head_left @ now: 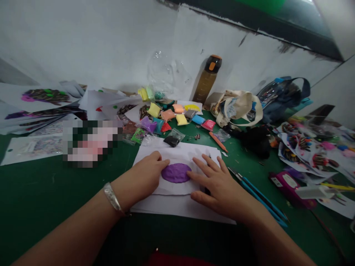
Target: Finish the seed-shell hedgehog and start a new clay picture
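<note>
Two hands meet at lower centre of the frame. Our left hand (144, 173), loosely curled and gripping nothing, presses a fingertip on the left edge of the purple clay disc (176, 173), seemingly to flatten it. That disc lies on white paper (177, 153) shielding the green counter (41, 192). Our right hand (219, 184), fingers spread flat, touches its right edge. Further right lie blue tools (260, 197).

Behind the work area we see small packets of coloured clay (166, 120) heaped on the green bench (41, 184), a brown bottle (207, 79) leaning on the white wall (97, 40), a cream tote bag (240, 107), printed sheets (302, 147) at right, and blue-handled tools (260, 197).
</note>
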`<state>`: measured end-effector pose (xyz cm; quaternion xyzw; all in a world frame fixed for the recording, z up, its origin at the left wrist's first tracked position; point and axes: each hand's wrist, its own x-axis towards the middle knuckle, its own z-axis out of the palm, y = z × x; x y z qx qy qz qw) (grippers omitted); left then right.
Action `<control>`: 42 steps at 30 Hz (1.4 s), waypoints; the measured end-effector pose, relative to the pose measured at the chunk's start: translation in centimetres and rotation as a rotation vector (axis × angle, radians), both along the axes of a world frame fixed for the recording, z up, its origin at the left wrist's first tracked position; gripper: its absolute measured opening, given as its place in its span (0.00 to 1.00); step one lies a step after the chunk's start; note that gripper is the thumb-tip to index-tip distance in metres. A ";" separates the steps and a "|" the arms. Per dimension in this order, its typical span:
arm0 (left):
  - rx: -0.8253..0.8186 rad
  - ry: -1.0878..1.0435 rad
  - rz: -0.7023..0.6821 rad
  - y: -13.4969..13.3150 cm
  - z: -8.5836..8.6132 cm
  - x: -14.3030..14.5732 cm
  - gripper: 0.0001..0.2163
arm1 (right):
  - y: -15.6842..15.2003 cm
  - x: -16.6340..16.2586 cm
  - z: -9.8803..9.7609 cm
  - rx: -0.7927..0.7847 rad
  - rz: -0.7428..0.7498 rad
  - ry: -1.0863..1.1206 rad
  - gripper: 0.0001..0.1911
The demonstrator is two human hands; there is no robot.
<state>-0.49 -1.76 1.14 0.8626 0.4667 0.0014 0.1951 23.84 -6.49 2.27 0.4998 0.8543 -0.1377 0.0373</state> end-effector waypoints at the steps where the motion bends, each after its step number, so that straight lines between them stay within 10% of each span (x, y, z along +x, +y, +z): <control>1: -0.001 0.002 0.000 0.0 0.1 0.0 0.25 | 0.0 0.0 0.0 -0.007 0.005 -0.001 0.31; 42: -0.037 -0.018 0.010 0.0 0.2 0.2 0.24 | -0.6 -1.8 0.3 0.029 0.141 0.080 0.27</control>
